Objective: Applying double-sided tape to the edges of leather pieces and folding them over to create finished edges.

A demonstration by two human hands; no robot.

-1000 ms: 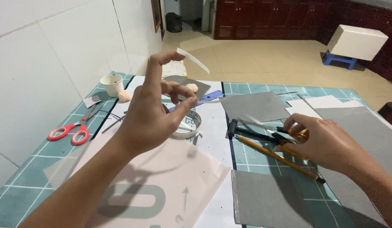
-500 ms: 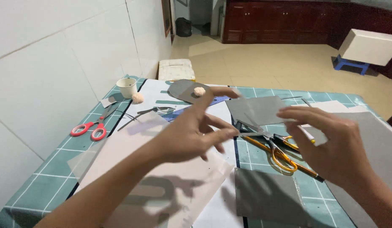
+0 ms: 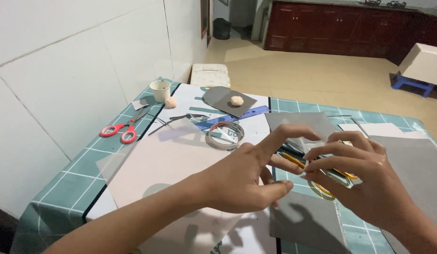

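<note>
Looking down from the head camera, I see both bare hands meeting over a green-checked table. The left hand (image 3: 249, 181) has dropped from where it was raised a second ago, when a pale strip stood pinched between its thumb and forefinger; now it hovers low near the middle of the table, fingers loosely spread, forefinger stretched right toward the other hand. I cannot tell whether it holds anything between thumb and fingers (the strip is too thin to make out here). The right hand (image 3: 364, 176) has lifted off the tools it rested on and now faces the left, fingers curled and reaching left, fingertips nearly touching the left forefinger; whether they pinch something I cannot tell either.

Just beneath and between the hands lie yellow-handled scissors (image 3: 329, 186) and a pencil (image 3: 291, 160), on grey card sheets (image 3: 305, 221). The clear tape roll (image 3: 225, 135), which the left hand hovered above earlier, lies uncovered a little farther off, on a large pale paper sheet (image 3: 166, 160). Judging by this, the work has passed from pulling tape to handling it between both hands.

Farther left lie red-handled scissors (image 3: 119, 131); at the far left stands a small white cup (image 3: 160, 90). A blue ruler (image 3: 237, 117) and a grey cut-out with a pale pompom (image 3: 236, 100) lie beyond the roll.
</note>
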